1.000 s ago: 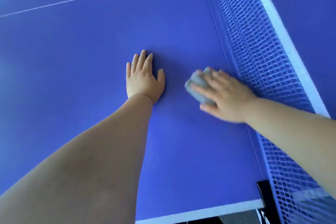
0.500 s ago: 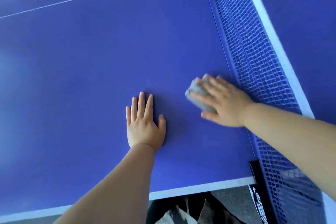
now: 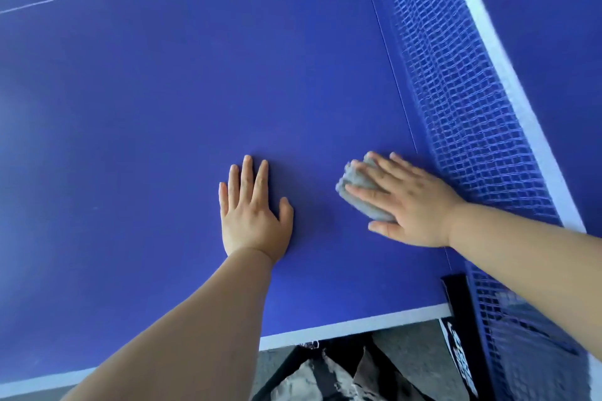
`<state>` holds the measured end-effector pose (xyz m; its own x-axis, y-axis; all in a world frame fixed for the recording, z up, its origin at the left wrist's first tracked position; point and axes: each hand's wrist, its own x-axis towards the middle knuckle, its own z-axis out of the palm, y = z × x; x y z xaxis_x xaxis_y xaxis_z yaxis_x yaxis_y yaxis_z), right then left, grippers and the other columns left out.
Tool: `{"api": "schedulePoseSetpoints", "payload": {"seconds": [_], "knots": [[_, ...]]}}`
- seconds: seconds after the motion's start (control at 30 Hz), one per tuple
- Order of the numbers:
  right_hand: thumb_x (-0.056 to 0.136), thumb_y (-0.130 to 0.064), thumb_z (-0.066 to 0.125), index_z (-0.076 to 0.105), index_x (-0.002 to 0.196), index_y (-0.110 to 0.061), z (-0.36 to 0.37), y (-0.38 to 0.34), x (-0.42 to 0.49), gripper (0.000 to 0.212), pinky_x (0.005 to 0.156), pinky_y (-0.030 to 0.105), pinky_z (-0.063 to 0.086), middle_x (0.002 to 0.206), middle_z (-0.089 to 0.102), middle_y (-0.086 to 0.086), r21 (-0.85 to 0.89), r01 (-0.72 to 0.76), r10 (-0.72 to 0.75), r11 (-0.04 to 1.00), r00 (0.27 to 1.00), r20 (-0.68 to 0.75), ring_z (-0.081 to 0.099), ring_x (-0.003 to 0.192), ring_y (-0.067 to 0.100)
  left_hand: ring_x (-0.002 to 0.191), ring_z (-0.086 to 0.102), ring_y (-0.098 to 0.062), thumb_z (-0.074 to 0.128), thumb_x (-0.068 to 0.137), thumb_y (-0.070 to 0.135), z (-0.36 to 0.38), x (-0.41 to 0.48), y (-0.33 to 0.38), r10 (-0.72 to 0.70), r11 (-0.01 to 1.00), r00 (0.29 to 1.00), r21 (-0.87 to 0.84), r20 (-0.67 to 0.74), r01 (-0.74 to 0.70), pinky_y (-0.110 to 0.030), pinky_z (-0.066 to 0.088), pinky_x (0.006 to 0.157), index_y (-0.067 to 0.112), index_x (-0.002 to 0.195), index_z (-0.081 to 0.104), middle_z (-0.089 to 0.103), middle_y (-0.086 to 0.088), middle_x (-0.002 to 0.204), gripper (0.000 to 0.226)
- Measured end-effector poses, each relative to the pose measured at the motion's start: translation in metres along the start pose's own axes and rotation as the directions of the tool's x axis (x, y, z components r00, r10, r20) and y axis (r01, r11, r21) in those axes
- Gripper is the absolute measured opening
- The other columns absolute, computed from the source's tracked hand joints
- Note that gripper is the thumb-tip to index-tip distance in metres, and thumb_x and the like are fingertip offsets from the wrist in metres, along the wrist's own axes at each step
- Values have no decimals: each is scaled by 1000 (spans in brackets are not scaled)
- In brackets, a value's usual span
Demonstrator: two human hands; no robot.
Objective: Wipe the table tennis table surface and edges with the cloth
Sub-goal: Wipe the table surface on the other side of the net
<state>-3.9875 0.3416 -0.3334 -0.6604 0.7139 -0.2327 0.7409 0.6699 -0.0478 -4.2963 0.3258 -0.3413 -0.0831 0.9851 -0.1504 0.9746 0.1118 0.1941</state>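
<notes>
A single wide-angle head-worn view looks steeply down, close over the desk (image 3: 163, 140), with the net (image 3: 456, 101) along its right.

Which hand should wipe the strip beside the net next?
Right: the right hand presses the crumpled grey cloth on the blue table beside the blue mesh net; the left hand lies flat, clothless, farther off.

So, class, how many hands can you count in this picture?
2. The left hand lies flat on the blue table; the right hand presses the grey cloth down beside the net.
</notes>
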Motion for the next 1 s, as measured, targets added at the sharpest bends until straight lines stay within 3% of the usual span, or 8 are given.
{"api": "schedulePoseSetpoints", "payload": {"seconds": [0.1, 0.17, 0.33, 0.47, 0.57, 0.67, 0.77, 1.0], "knots": [[96, -71, 9, -10, 164, -34, -7, 35, 15, 80, 129, 55, 6, 173, 5, 15, 80, -478, 475, 875, 878, 52, 3, 159, 40, 161, -1, -19, 32, 94, 51, 0, -1, -1, 5, 1000, 1000, -2, -2, -5, -43, 1, 130, 29, 164, 20, 7, 6, 174, 74], [96, -70, 5, -9, 164, -32, -5, 24, 20, 79, 128, 55, 7, 173, 0, 13, 96, -586, 585, 805, 810, 36, 1, 158, 39, 160, -2, -19, 31, 94, 52, 1, -2, -1, 8, 1000, 1000, 2, -4, -8, -43, 0, 130, 29, 164, 20, 6, 6, 174, 75], [99, -65, 33, 15, 166, -27, 11, -82, 0, 79, 128, 55, 13, 173, 11, 14, 86, -214, 219, 973, 974, -60, 13, 157, 42, 160, 0, -20, 32, 95, 52, 3, -1, -2, 16, 1000, 1000, -5, -6, -16, -44, 0, 130, 29, 164, 20, 7, 5, 174, 74], [102, -59, 41, 15, 166, -30, 15, -97, -28, 75, 128, 52, 14, 174, 7, 8, 29, 80, -79, 996, 996, -36, 7, 160, 35, 160, 0, -21, 31, 95, 53, 5, 0, -3, 22, 1000, 1000, -2, -13, -22, -44, 0, 130, 28, 165, 20, 7, 4, 174, 75], [102, -61, 30, 10, 166, -32, 5, -50, -24, 73, 129, 49, 7, 174, 6, 8, -5, -99, 99, 995, 995, 31, 7, 160, 34, 160, 0, -21, 29, 95, 53, 6, 0, -5, 23, 1000, 1000, 4, -13, -23, -45, -1, 130, 28, 165, 19, 7, 4, 174, 75], [98, -65, 17, -6, 164, -35, 2, -26, -17, 75, 129, 47, 0, 174, 5, 11, 48, -481, 480, 875, 876, 40, 6, 159, 36, 160, 0, -21, 28, 94, 54, 7, 1, -6, 25, 1000, 1000, 7, -16, -25, -44, -2, 130, 27, 165, 19, 7, 4, 174, 76], [99, -65, 19, 1, 166, -29, 7, -61, -11, 78, 129, 53, 8, 173, 7, 13, 83, -605, 607, 791, 795, 7, 9, 158, 40, 160, -2, -20, 27, 94, 54, 7, 0, -6, 31, 999, 999, 14, -9, -30, -44, -3, 130, 28, 165, 18, 5, 4, 174, 76], [100, -61, 43, 17, 166, -32, 24, -154, -57, 77, 129, 51, 9, 174, 11, 6, 108, -159, 166, 981, 984, -66, 9, 160, 33, 160, 0, -22, 32, 95, 53, 2, -1, -4, 40, 999, 999, -20, 0, -40, -45, -1, 130, 26, 165, 20, 7, 2, 174, 75]]}}
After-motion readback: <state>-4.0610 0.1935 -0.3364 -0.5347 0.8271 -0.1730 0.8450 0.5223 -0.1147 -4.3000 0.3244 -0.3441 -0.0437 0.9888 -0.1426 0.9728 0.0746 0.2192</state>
